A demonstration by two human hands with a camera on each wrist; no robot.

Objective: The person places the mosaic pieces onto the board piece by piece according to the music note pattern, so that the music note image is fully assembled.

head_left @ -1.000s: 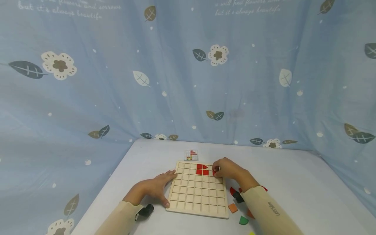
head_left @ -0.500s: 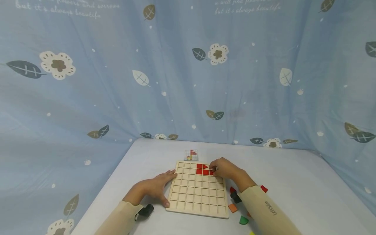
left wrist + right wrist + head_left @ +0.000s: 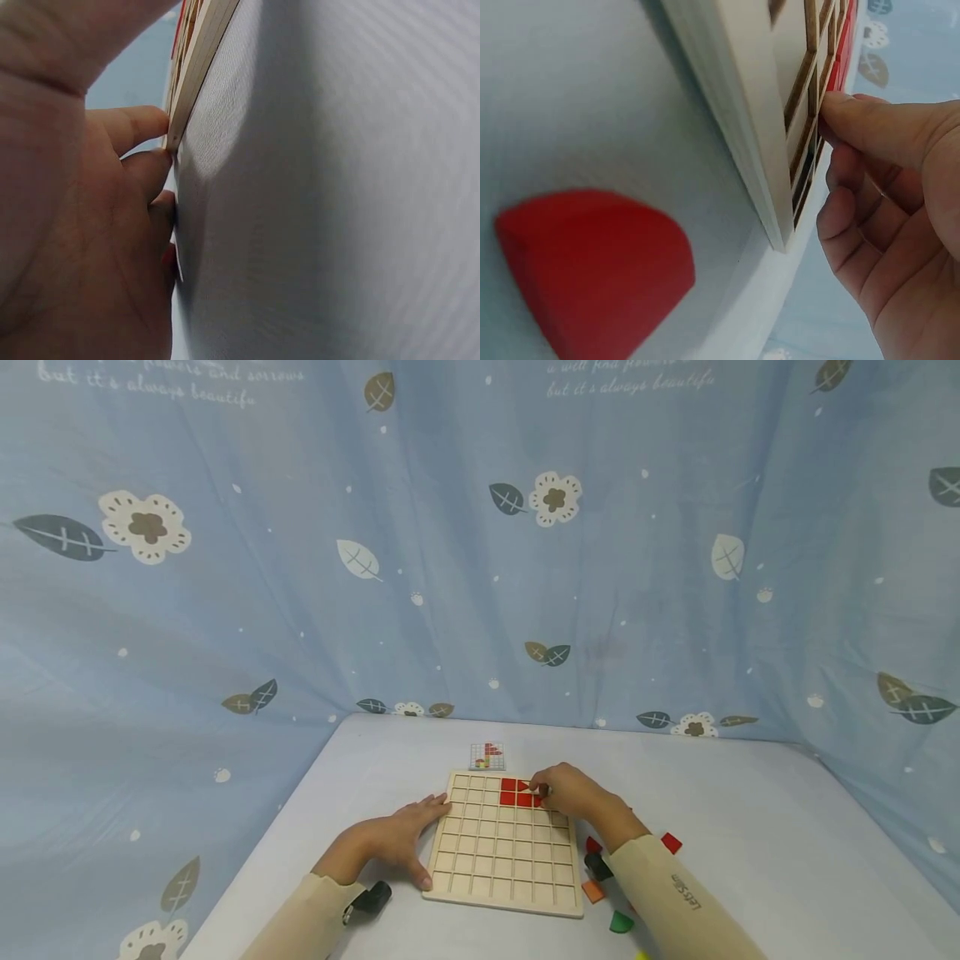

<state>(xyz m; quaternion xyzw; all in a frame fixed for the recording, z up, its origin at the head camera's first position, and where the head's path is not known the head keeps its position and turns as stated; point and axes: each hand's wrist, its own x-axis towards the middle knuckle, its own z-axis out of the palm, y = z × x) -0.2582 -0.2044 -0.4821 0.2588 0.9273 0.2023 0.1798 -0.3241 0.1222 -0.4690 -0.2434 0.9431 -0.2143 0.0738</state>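
A pale wooden grid board (image 3: pixel 495 868) lies on the white table. My left hand (image 3: pixel 397 842) is spread along its left side, fingertips on the upper left edge and thumb at the lower left corner. In the left wrist view, fingertips (image 3: pixel 142 124) touch the board's side. My right hand (image 3: pixel 573 793) is over the board's upper right, pinching a small red piece (image 3: pixel 537 802) beside a row of red squares (image 3: pixel 515 799). The thumb meets that piece in the right wrist view; much of the piece is hidden. A red triangle (image 3: pixel 523 786) and another red square (image 3: pixel 508 785) lie in the top row.
A small pattern card (image 3: pixel 487 756) lies behind the board. Loose pieces lie to the right: a red rounded piece (image 3: pixel 600 270), an orange square (image 3: pixel 593 892), a green quarter circle (image 3: pixel 621 922) and a red square (image 3: pixel 671 843). A blue printed curtain (image 3: pixel 450 643) surrounds the table.
My right hand has moved a little left along the second row with the red piece, bringing it up against the red squares. My left hand has stayed in place on the board.
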